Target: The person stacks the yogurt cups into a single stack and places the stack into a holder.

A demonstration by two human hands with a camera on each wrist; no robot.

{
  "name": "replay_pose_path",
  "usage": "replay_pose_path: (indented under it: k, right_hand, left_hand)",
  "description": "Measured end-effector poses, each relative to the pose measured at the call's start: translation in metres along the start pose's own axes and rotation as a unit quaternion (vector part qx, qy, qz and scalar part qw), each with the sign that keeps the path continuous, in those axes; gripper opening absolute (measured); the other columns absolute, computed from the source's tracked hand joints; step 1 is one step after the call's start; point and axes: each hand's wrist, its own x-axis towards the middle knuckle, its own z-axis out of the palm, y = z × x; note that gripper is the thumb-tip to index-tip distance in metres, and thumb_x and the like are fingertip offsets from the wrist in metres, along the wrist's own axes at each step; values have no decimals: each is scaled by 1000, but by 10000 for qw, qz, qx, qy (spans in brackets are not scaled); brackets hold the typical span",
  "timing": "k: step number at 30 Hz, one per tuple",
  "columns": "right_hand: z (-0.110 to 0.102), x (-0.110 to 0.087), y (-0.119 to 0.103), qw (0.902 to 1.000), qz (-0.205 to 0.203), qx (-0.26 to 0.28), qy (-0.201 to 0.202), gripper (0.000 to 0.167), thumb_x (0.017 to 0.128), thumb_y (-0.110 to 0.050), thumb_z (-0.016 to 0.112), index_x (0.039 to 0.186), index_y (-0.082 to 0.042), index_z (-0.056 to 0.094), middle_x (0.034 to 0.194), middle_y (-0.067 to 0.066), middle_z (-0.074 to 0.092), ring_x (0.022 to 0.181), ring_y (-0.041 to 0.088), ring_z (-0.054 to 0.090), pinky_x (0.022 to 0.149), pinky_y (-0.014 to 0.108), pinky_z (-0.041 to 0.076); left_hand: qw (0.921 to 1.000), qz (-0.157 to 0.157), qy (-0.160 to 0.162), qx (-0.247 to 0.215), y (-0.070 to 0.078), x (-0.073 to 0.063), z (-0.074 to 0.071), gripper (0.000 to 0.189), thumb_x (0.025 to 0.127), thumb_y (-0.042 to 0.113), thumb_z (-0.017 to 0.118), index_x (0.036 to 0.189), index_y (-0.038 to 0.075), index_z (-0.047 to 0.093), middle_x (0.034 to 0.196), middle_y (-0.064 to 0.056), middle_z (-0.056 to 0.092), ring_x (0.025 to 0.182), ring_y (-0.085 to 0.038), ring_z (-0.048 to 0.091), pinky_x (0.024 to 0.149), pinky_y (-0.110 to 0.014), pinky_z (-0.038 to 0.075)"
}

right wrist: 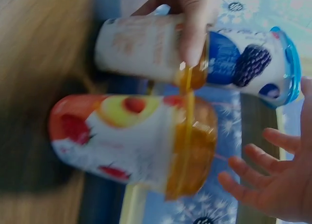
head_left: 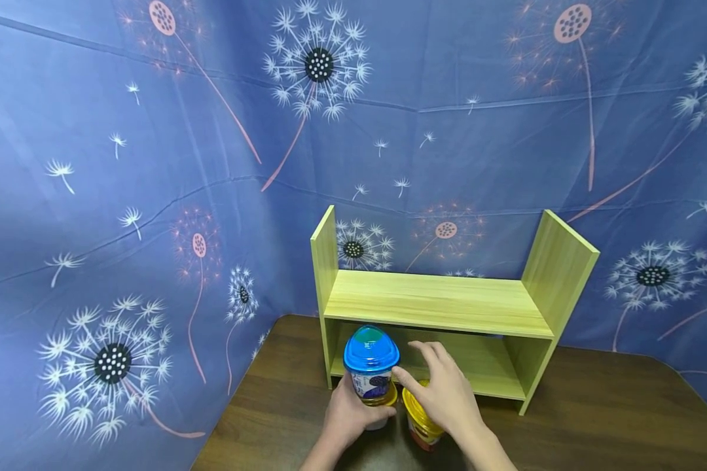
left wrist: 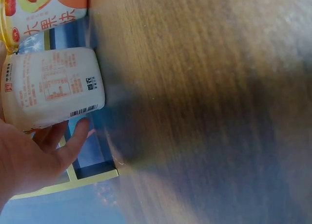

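My left hand [head_left: 353,412] grips a white yogurt cup [left wrist: 53,87] with a yellow lid, its thumb lying across the cup near the lid in the right wrist view. On top of that cup stands a second one, a blue-lidded yogurt cup [head_left: 372,366] with blackberries printed on it. My right hand [head_left: 444,392] has its fingers spread, the thumb close to the blue lid; whether it touches cannot be told. Beneath and beside the right hand is another yellow-lidded yogurt cup [right wrist: 117,136], printed with peach and strawberry, upright next to the stack.
A two-level light wood shelf [head_left: 436,301] with raised sides stands behind the cups. The brown wooden table [head_left: 613,418] extends to both sides. A blue cloth [head_left: 448,150] with dandelion print hangs behind and at the left.
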Motion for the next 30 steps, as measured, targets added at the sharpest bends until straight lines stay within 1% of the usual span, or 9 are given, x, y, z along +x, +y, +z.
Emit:
replay_pose_path:
  k: [3, 7, 11, 15, 18, 24, 30]
  right_hand:
    - [1, -3, 10, 9996, 121, -160, -204, 76, 83, -70, 68, 139, -20, 58, 136, 10, 54, 122, 37, 55, 88, 62, 51]
    - [5, -9, 22, 9994, -5, -196, -298, 81, 76, -64, 79, 141, -20, 57, 139, 14, 53, 118, 42, 57, 86, 63, 51]
    - [9, -15, 31, 9990, -150, -164, -385, 85, 71, -62, 84, 141, -22, 57, 141, 15, 52, 116, 44, 58, 81, 62, 53]
    - [11, -20, 37, 9978, -181, -242, -598, 88, 67, -65, 85, 141, -25, 56, 145, 18, 48, 118, 45, 56, 72, 61, 55]
    - [13, -22, 41, 9966, -191, -352, -714, 90, 65, -65, 86, 140, -24, 57, 146, 19, 48, 120, 46, 55, 70, 60, 55]
    - [18, -25, 47, 9947, -63, -445, -920, 94, 61, -56, 91, 141, -21, 57, 146, 19, 47, 121, 46, 54, 71, 62, 55]
    - [20, -28, 49, 9939, 7, -473, -994, 96, 57, -48, 93, 141, -17, 57, 139, 15, 52, 105, 36, 61, 69, 52, 55]
  left_hand:
    - [10000, 1, -37, -80, 0, 0, -1, 97, 56, 40, 100, 135, 11, 51, 120, 0, 65, 111, -23, 63, 94, -48, 52]
    - [9999, 40, -31, -94, 0, 0, -1, 98, 55, 40, 100, 136, 12, 51, 121, 0, 65, 111, -22, 63, 95, -49, 51]
    - [9999, 81, -24, -73, -1, 0, 1, 99, 55, 43, 99, 136, 12, 52, 121, 1, 65, 110, -21, 63, 95, -46, 51]
    - [9997, 111, -63, -229, -3, 0, 2, 98, 56, 43, 99, 135, 10, 52, 121, -1, 65, 111, -22, 63, 97, -46, 51]
    - [9994, 118, -75, -325, -5, 0, 2, 98, 56, 41, 99, 136, 10, 51, 123, -1, 65, 112, -22, 63, 97, -46, 50]
    - [9992, 95, -82, -393, -7, 1, 3, 98, 56, 40, 99, 136, 11, 51, 121, 0, 65, 110, -20, 63, 97, -44, 50]
    - [9991, 118, -169, -375, -5, 2, 2, 97, 56, 40, 99, 135, 10, 51, 121, 0, 65, 110, -19, 63, 96, -41, 50]
